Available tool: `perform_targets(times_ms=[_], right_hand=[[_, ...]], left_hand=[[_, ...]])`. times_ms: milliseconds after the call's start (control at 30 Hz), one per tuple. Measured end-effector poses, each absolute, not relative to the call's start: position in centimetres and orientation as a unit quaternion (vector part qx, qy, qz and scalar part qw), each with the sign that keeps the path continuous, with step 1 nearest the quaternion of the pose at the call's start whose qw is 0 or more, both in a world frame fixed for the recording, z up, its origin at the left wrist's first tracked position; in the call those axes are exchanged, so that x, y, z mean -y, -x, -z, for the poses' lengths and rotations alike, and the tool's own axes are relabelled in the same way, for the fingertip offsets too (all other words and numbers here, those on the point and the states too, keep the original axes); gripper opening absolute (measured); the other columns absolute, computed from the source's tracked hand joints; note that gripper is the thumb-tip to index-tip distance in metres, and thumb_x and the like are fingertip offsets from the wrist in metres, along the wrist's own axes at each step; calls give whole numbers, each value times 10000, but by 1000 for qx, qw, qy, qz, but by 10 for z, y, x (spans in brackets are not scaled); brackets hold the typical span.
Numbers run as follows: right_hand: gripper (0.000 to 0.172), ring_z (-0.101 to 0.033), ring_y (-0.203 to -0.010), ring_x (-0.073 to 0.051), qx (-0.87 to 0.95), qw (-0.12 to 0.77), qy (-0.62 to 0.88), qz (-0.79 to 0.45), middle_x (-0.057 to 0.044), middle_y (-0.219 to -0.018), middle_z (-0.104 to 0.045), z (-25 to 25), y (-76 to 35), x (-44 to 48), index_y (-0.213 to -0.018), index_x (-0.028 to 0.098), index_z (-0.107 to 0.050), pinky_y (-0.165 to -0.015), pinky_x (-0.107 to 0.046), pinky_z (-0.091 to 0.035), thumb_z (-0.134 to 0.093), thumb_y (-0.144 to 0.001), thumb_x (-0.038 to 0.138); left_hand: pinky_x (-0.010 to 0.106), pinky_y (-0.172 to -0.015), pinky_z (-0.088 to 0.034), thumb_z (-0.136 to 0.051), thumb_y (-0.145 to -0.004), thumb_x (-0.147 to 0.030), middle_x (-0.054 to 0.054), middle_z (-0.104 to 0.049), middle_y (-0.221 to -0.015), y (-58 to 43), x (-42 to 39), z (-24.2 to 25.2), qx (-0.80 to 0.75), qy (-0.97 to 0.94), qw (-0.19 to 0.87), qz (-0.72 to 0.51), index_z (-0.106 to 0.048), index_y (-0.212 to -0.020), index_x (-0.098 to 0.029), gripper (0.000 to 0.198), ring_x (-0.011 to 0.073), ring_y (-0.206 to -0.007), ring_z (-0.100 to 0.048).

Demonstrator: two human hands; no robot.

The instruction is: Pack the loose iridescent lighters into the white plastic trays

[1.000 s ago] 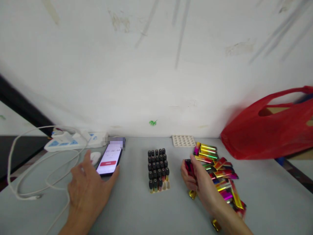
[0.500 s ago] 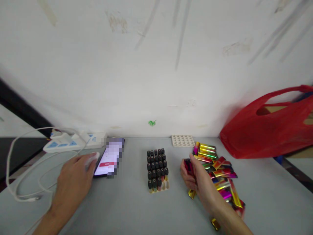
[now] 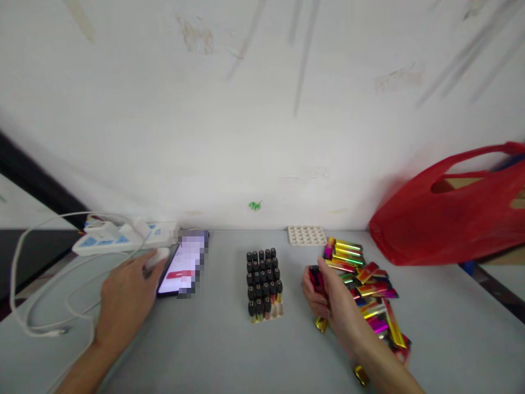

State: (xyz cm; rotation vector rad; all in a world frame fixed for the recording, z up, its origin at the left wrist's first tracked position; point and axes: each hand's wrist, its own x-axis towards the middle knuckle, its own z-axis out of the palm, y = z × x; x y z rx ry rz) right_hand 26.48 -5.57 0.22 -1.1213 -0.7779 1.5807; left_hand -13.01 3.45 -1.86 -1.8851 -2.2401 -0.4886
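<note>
My left hand (image 3: 128, 287) is closed on a small white rounded object (image 3: 158, 257) just left of the lit phone (image 3: 184, 268); its exact kind is not clear. At the right, my right hand (image 3: 324, 293) wraps round a small tube with a black top and dark magenta side (image 3: 315, 276). Fingers hide the tube's lower part. Between the hands, a pale slotted tray (image 3: 279, 311) holds rows of small black-capped bottles (image 3: 262, 276) standing upright. Its near right corner shows bare slots. Shiny metallic tubes (image 3: 375, 290) in gold, red, green and magenta lie heaped beside my right forearm.
Against the wall lies a white tray with holes (image 3: 307, 236). A red bag (image 3: 447, 219) stands at the back right. On the left are a white power strip (image 3: 123, 239) and looping white cables (image 3: 20, 284). A gold piece (image 3: 361, 376) lies near the front.
My left hand has shifted slightly and its fingers have changed position, with the white object now showing more clearly. My right hand and the tube have stayed in place.
</note>
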Motion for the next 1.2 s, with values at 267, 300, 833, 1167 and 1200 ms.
perform_targets(times_ms=[267, 300, 833, 1167, 1200], right_hand=[[732, -138, -480, -86, 325, 503, 457, -658, 96, -531, -278, -2, -265, 56, -620, 228, -511, -450, -251, -117, -660, -839, 910], [728, -138, -481, -86, 327, 504, 458, -656, 95, -533, -277, -3, -264, 56, -620, 227, -514, -451, -251, -117, -657, -848, 903], [719, -136, -480, -80, 321, 502, 466, -654, 98, -536, -261, -3, -264, 56, -638, 221, -529, -450, -241, -121, -663, -851, 895], [723, -136, -480, -79, 315, 506, 464, -656, 94, -536, -269, -3, -265, 55, -632, 218, -535, -448, -238, -114, -670, -849, 893], [721, -139, -481, -80, 316, 507, 463, -655, 92, -539, -275, -2, -265, 55, -631, 217, -535, -449, -240, -115, -672, -851, 891]], left_hand=[[524, -1056, -569, -377, -1088, -508, 237, -810, -1196, 127, -32, 19, 750, 635, 90, 163, -755, -1372, -34, 670, 407, -1153, -738], [522, -1059, -567, -374, -1092, -508, 238, -809, -1197, 127, -31, 19, 747, 638, 90, 164, -753, -1374, -32, 671, 406, -1161, -736], [537, -1030, -577, -353, -1091, -519, 261, -785, -1172, 124, -27, 19, 749, 635, 109, 156, -743, -1370, -21, 691, 419, -1151, -721], [626, -1271, -390, -289, -1098, -549, 265, -636, -1432, 105, 9, 11, 661, 697, 178, 215, -638, -1471, -136, 656, 425, -1502, -503], [643, -1282, -370, -282, -1097, -532, 273, -611, -1461, 101, 16, 12, 648, 712, 168, 211, -650, -1461, -151, 644, 430, -1535, -469]])
